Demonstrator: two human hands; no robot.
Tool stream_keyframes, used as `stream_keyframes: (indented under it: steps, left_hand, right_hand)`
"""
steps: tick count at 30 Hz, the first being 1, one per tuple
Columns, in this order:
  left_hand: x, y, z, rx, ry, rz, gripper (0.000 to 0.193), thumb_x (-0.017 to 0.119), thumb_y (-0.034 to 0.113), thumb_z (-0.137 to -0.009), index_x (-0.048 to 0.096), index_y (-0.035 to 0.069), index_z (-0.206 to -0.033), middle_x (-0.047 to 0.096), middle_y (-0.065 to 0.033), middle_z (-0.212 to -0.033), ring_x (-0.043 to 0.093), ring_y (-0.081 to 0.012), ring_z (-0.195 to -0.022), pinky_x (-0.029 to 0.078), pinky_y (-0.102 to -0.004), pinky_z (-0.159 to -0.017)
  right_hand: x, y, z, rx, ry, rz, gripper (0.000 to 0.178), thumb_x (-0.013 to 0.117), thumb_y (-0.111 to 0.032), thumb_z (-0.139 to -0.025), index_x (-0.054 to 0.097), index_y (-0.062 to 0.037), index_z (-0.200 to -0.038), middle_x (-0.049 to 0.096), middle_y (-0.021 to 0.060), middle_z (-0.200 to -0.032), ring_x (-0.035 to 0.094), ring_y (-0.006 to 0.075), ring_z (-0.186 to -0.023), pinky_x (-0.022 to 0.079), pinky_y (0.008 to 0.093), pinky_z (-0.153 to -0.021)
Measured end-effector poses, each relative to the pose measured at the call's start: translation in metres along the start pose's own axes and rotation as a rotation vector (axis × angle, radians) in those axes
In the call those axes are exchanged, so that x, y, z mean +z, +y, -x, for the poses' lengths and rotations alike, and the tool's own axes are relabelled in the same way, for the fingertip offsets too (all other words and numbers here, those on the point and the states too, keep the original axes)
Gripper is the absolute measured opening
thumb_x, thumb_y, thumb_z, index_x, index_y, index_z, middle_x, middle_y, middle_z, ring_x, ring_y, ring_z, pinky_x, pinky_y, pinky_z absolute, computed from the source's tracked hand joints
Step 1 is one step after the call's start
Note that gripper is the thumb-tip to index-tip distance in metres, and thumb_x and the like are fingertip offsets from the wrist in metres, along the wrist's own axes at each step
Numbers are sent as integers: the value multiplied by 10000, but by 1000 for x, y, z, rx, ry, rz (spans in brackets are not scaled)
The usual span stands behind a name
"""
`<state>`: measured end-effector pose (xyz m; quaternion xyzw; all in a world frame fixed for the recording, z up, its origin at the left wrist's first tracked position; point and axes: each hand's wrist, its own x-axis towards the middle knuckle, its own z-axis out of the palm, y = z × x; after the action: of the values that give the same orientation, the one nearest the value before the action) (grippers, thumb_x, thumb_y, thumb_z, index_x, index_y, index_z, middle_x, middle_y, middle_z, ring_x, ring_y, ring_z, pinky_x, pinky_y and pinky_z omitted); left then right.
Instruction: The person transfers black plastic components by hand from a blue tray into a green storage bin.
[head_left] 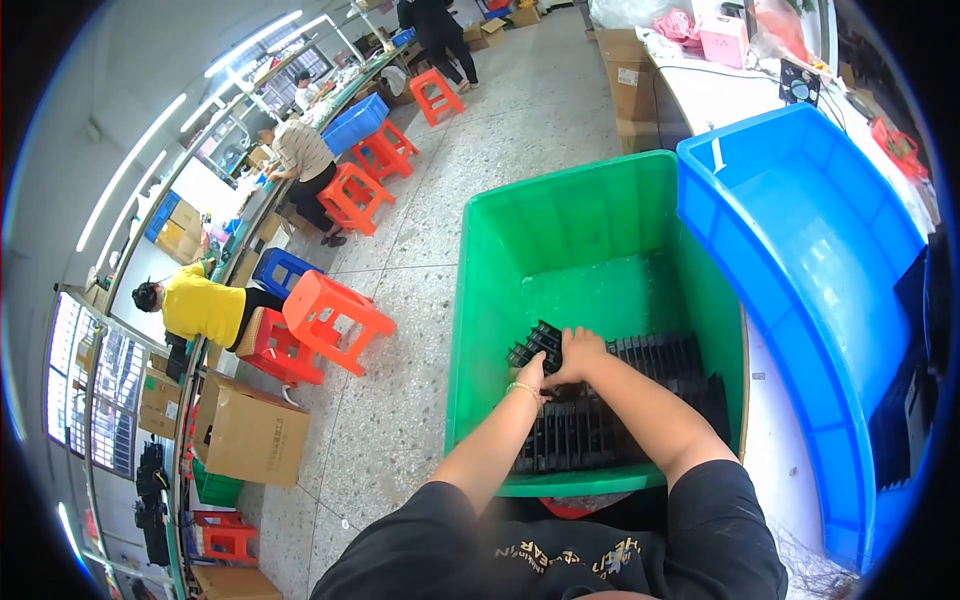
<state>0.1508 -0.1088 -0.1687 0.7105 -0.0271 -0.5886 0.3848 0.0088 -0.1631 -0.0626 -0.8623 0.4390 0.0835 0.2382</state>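
Observation:
Both my arms reach down into a deep green plastic bin [575, 210]. My left hand [532, 377] and my right hand [580, 355] close together around a small bundle of black ribbed plastic parts [540, 343]. Their exact kind is too small to make out. Beneath and beside my hands, rows of similar black parts [570, 435] stand packed on the bin's floor, filling its near half. Green bottom shows at the far end. My wrists and palms hide some of the parts.
A large blue plastic bin [740, 215] stands on the white table [700, 90] to my right. Red stools [335, 315], a cardboard box [255, 430] and a long workbench line the left. A person in yellow [205, 305] and others work there.

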Motion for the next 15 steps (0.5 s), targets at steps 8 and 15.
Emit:
stream_keyframes:
  steps: [8,15]
  left_hand:
    - [19,32,40,-24,117,-223,469,620,303,-786,398,159,-1174,550,-120,-1132,618,-289,-880,476,-551,-713]
    - [-37,18,-43,329,170,-361,859,555,480,-809,184,-19,-1402,220,-233,-1442,231,-337,-1339,226,-385,-1080]
  right_hand:
    - [40,59,-45,-62,-144,-950,672,783,-316,-646,533,27,-1167,585,193,-1134,575,291,-1029,432,329,-906]
    - [31,0,-16,111,66,-487,863,728,-417,-644,346,112,-1208,594,255,-1036,602,358,-944,484,391,-817]
